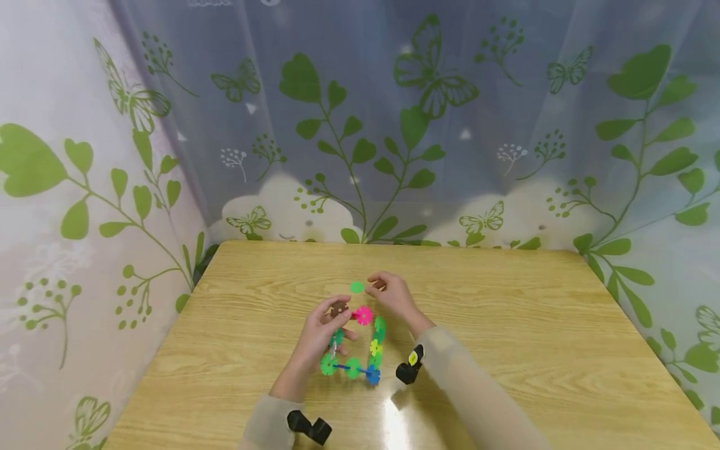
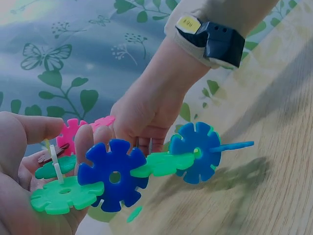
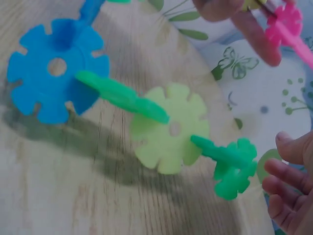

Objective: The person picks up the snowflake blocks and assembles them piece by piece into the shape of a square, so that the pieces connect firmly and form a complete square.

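My left hand (image 1: 317, 334) pinches a brown notched plastic disc (image 1: 339, 309) between thumb and fingers. From it hangs a chain of interlocking flower discs: a pink disc (image 1: 364, 315) on one side, green discs (image 1: 353, 368) along the bottom. A blue disc (image 1: 373, 375) forms the lower right corner, and a yellow disc (image 1: 375, 347) sits between green ones up the right side. Beyond the chain, a loose green disc (image 1: 357, 287) is right at the fingertips of my right hand (image 1: 394, 297). That hand's fingers are loosely bent, with nothing between them in the right wrist view.
The wooden table (image 1: 506, 325) extends around both hands. A patterned cloth (image 1: 365, 144) with green leaves and butterflies stands behind the table and at both sides. Black wrist cameras (image 1: 409, 365) are strapped over the sleeves.
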Action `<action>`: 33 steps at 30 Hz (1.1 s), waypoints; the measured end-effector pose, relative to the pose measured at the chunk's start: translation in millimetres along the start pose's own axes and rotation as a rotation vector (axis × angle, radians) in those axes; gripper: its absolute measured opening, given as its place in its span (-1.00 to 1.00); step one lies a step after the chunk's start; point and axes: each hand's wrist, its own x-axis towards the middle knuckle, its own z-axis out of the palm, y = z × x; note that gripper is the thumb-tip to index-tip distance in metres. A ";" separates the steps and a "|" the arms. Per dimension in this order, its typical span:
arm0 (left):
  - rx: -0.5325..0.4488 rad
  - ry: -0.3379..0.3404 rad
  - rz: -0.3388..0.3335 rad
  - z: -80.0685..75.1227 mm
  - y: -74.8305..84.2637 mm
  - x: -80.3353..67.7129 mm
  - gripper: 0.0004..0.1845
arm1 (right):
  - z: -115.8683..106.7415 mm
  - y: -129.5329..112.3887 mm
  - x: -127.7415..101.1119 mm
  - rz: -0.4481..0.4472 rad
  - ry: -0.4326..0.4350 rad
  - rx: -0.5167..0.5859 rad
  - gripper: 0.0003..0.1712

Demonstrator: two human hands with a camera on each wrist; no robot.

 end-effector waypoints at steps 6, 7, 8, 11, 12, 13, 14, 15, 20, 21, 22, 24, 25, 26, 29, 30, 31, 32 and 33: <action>0.012 -0.003 -0.023 -2.1 -0.8 -0.9 -0.61 | 8.2 7.9 9.5 -0.005 -0.069 -0.051 -0.67; 0.013 -0.007 -0.027 -2.5 -0.7 -1.1 -0.61 | 9.4 8.5 10.3 -0.005 -0.089 -0.063 -0.65; 0.015 -0.012 -0.032 -3.0 -0.2 -1.3 -0.60 | 10.7 9.2 10.9 -0.008 -0.110 -0.076 -0.63; 0.028 -0.022 -0.044 -4.3 3.6 -3.5 -0.60 | 14.4 10.1 12.4 -0.019 -0.166 -0.113 -0.56; 0.034 -0.023 -0.045 -4.1 6.4 -5.1 -0.61 | 15.7 10.2 12.9 -0.026 -0.174 -0.130 -0.55; 0.042 -0.025 -0.045 -3.7 9.2 -6.7 -0.61 | 16.9 10.4 13.8 -0.029 -0.174 -0.143 -0.54; 0.051 -0.027 -0.046 -2.9 12.2 -8.2 -0.61 | 18.1 10.7 14.8 -0.028 -0.169 -0.152 -0.53; 0.057 -0.025 -0.047 -1.8 15.3 -9.9 -0.62 | 19.3 11.1 16.0 -0.022 -0.164 -0.158 -0.52; 0.059 -0.011 -0.056 -2.9 16.7 -10.7 -0.62 | 27.3 12.6 22.5 0.023 -0.167 -0.236 -0.44; 0.058 -0.001 -0.058 -4.8 13.9 -9.6 -0.62 | 28.9 12.3 23.7 0.033 -0.170 -0.257 -0.43; 0.057 0.008 -0.060 -6.9 10.9 -8.2 -0.62 | 30.4 11.7 24.7 0.040 -0.170 -0.279 -0.42; 0.058 0.024 -0.062 -10.8 5.0 -5.3 -0.62 | 33.2 10.0 26.2 0.076 -0.165 -0.313 -0.41; 0.058 0.029 -0.060 -12.5 1.8 -3.7 -0.62 | 34.1 9.4 26.8 0.088 -0.161 -0.328 -0.41; 0.060 0.033 -0.054 -12.2 1.7 -3.9 -0.62 | 34.8 8.8 27.1 0.099 -0.158 -0.341 -0.41; 0.063 0.030 -0.050 -12.2 0.2 -2.9 -0.62 | 38.0 8.3 26.5 0.125 -0.174 -0.411 -0.42; 0.064 0.029 -0.051 -12.1 -0.1 -2.8 -0.62 | 39.2 8.4 26.1 0.124 -0.176 -0.436 -0.44; 0.064 0.029 -0.053 -11.8 -0.2 -2.6 -0.61 | 40.2 8.6 25.7 0.121 -0.177 -0.458 -0.45; 0.064 0.030 -0.057 -11.5 -0.2 -2.7 -0.61 | 41.0 9.0 25.0 0.122 -0.176 -0.472 -0.48; 0.066 0.031 -0.060 -11.0 -0.1 -2.7 -0.60 | 41.7 9.5 24.3 0.122 -0.172 -0.480 -0.51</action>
